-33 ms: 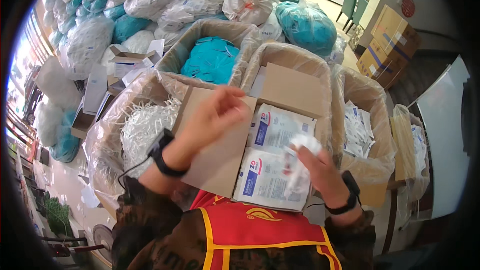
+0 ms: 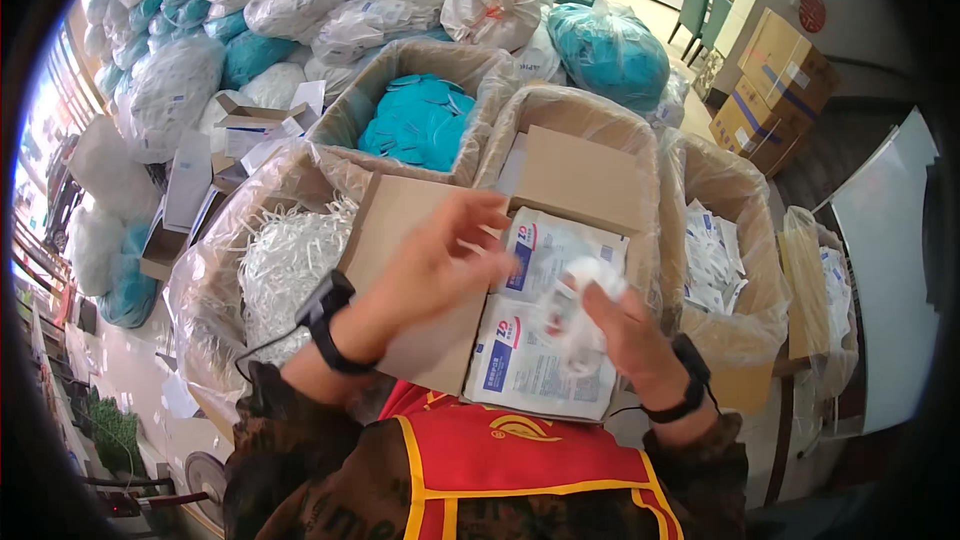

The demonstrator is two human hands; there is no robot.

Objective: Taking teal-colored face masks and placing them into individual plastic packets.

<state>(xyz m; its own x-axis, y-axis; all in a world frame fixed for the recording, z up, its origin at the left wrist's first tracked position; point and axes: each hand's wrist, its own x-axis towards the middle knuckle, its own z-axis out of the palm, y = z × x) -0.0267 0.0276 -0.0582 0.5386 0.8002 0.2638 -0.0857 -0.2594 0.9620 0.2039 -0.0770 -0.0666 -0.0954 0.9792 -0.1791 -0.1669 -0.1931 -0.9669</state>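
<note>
An open cardboard box (image 2: 412, 348) lies before me with its flaps folded out. Inside are two stacks of flat white packets (image 2: 502, 368) with blue and red print. Over the packets, my right hand (image 2: 630, 332) grips a crumpled, thin white plastic wrapper (image 2: 573, 332), blurred by motion, with a small red mark. My left hand (image 2: 425, 265) hovers above the box's left flap, fingers loosely curled and apart, nothing visible in them. Its fingertips point toward the wrapper without touching it.
Plastic-lined cartons surround the box: white strips (image 2: 290, 265) at left, teal pieces (image 2: 415, 122) behind, small white packets (image 2: 712, 252) at right. Stuffed bags (image 2: 170, 90) pile up at back left. Stacked brown cartons (image 2: 775, 90) and a white board (image 2: 885, 240) stand at right.
My right hand has shifted slightly left with the wrapper. My left hand has moved a little to the right and lower, its fingers spreading more.
</note>
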